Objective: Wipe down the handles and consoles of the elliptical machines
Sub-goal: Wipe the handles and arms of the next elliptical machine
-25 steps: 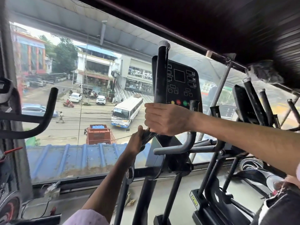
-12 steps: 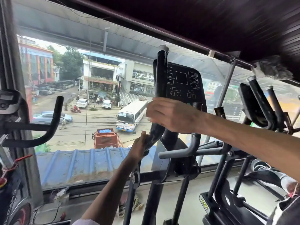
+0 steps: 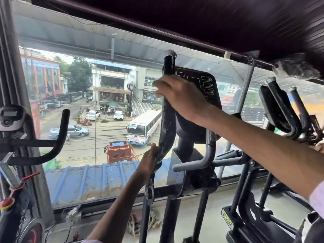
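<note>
The elliptical's left moving handle rises in front of you, just left of the black console, both standing before the window. Your right hand reaches across the upper handle with blurred fingers extending past it; whether its grip closes on the bar, you cannot tell. Your left hand holds the handle's lower bend, thumb curled against it. The grey fixed handlebar curves below the console. A second elliptical stands to your right.
</note>
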